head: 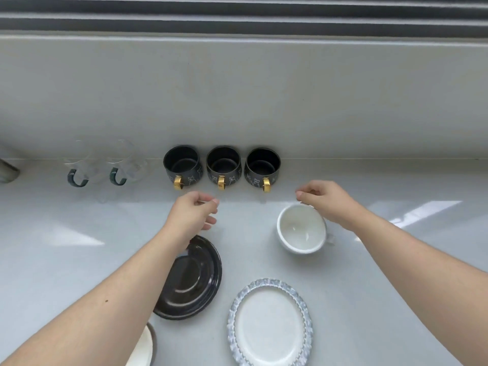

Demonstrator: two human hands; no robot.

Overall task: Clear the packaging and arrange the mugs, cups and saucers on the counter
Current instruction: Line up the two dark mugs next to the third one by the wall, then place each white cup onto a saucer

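pale grey counter (369,299) with cups and saucers, two bare hands over it.

we see a glossy counter meeting a plain grey wall (237,88), dark slats at the top of the frame. three black mugs (224,166) stand along the wall at centre, two glass mugs (105,165) to their left. the left hand (194,215) and right hand (320,200) hover loosely curled, holding nothing. the white cup (301,228) sits right of centre, the black saucer (190,281) and the white saucer (269,326) lower down.
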